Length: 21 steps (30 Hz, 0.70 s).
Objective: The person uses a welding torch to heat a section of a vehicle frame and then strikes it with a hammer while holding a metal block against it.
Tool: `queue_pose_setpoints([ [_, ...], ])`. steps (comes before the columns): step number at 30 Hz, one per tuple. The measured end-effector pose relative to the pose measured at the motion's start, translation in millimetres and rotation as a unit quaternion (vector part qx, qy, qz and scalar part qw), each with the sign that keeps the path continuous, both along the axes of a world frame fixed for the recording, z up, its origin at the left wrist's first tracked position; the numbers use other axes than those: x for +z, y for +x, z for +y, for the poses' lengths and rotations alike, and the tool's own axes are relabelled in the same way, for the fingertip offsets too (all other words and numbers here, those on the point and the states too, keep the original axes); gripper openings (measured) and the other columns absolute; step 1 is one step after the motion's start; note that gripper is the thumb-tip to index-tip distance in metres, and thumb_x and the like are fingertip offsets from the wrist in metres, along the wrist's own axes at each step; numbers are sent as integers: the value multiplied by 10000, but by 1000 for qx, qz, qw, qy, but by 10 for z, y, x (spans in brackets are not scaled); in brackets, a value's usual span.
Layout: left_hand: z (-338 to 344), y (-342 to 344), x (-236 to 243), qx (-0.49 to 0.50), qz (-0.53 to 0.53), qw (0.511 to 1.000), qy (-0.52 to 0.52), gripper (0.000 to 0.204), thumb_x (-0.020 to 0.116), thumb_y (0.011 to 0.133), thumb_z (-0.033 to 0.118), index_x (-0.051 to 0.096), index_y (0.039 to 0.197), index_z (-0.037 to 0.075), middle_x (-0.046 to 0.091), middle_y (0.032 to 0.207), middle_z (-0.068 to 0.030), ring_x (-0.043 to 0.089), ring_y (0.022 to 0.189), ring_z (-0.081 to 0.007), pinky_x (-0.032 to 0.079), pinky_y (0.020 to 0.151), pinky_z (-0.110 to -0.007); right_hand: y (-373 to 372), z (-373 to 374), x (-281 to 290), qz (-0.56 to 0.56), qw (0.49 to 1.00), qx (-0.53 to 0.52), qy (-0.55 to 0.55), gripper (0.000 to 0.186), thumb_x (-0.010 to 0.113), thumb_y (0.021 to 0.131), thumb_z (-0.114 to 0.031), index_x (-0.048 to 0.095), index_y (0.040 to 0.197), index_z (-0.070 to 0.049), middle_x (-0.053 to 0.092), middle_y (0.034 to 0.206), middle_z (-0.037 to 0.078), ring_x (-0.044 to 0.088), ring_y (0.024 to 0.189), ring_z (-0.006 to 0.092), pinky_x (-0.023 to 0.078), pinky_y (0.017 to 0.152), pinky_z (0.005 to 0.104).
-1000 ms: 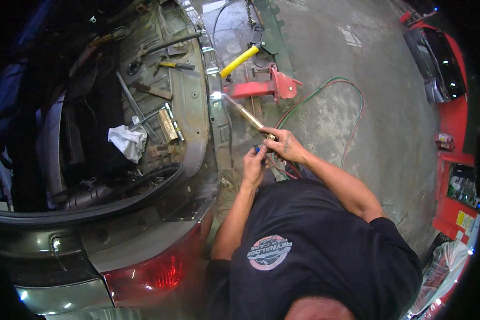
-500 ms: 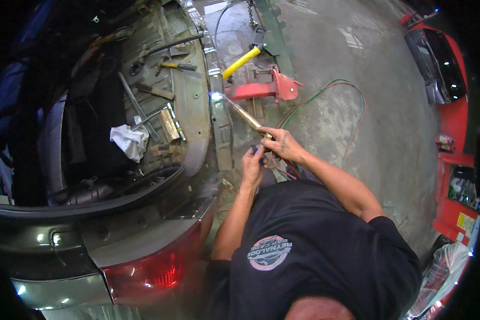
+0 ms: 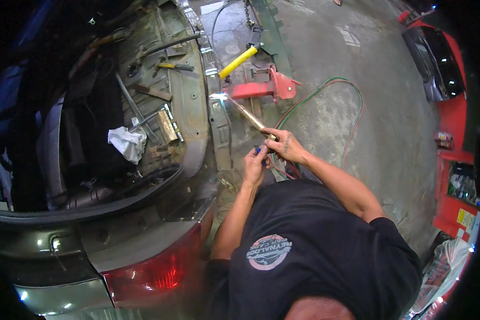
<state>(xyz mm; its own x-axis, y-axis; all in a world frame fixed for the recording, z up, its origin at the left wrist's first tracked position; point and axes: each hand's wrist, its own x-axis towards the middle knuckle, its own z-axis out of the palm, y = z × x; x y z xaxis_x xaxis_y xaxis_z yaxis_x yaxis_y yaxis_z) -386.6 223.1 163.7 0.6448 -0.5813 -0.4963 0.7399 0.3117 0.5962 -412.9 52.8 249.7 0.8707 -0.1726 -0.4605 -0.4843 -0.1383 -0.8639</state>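
Observation:
My right hand (image 3: 284,145) is closed around a brass gas torch (image 3: 250,117), which slants forward and left. At its tip a bright flame (image 3: 218,96) plays on the metal sill (image 3: 220,125) of the car body. Close below, my left hand (image 3: 255,164) is closed on a small blue piece (image 3: 260,152); I cannot tell whether this belongs to the torch. Red and green hoses (image 3: 328,81) loop over the floor to the right and run back under my hands.
A red clamp (image 3: 256,89) and a yellow bar (image 3: 238,63) sit beside the sill. On the car floor lie a hammer (image 3: 173,66), a wood block (image 3: 167,126), a white rag (image 3: 128,144) and bars. Nearer stands the red tail light (image 3: 149,266). Red equipment (image 3: 453,122) lines the right.
The flame at the torch tip looks wider and brighter along the sill. The whole view has shifted slightly, and both hands keep their holds.

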Motion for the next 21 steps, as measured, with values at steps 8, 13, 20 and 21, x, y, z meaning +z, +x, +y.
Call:
queue_pose_setpoints([
  [8, 20, 37, 2, 2, -2, 1000, 8, 231, 710, 1012, 223, 647, 1113, 25, 635, 863, -16, 573, 663, -109, 452, 554, -277, 37, 8, -18, -15, 1000, 5, 4, 566, 620, 935, -231, 575, 1468, -46, 689, 759, 120, 576, 574, 140, 497, 534, 347],
  [13, 66, 47, 16, 12, 4, 1000, 12, 245, 716, 1008, 236, 650, 1112, 25, 637, 871, -15, 576, 661, -111, 458, 557, -281, 80, 35, 18, -24, 999, 21, -9, 563, 623, 932, -228, 581, 1463, -47, 689, 769, 117, 584, 594, 139, 503, 560, 348],
  [20, 80, 74, -14, 22, -8, 1000, 2, 252, 721, 1006, 249, 654, 1105, 27, 631, 857, -23, 578, 661, -114, 458, 557, -290, 118, 52, -54, -59, 997, 29, -37, 546, 627, 924, -225, 601, 1440, -47, 693, 799, 130, 604, 629, 144, 519, 599, 352],
  [21, 76, 75, -7, 21, -8, 1000, 2, 252, 721, 1006, 249, 654, 1105, 27, 631, 857, -23, 578, 661, -114, 458, 557, -290, 113, 49, -79, -59, 997, 28, -37, 546, 627, 924, -225, 601, 1440, -47, 693, 799, 130, 604, 629, 144, 519, 599, 352],
])
